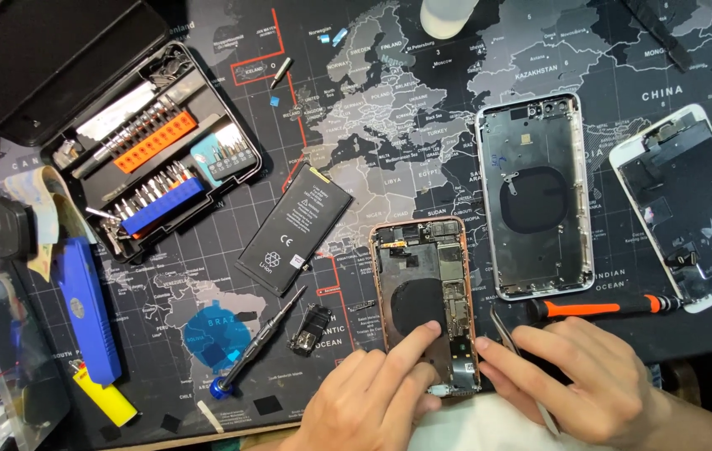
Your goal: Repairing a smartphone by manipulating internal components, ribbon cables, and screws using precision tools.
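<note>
opened copper-rimmed phone (419, 288) — left hand (373, 392) flat on it, right hand (577, 372) pinching tweezers (504, 327).

An opened phone body (423, 292) with a rose-gold rim lies face-up, long side upright, at lower centre of the frame. Inside it show a dark round coil in the middle, a circuit board down the right side and small parts along the top. Thin metal tweezers (506, 330) lie just right of its lower right edge, slanting down to the right.
</note>
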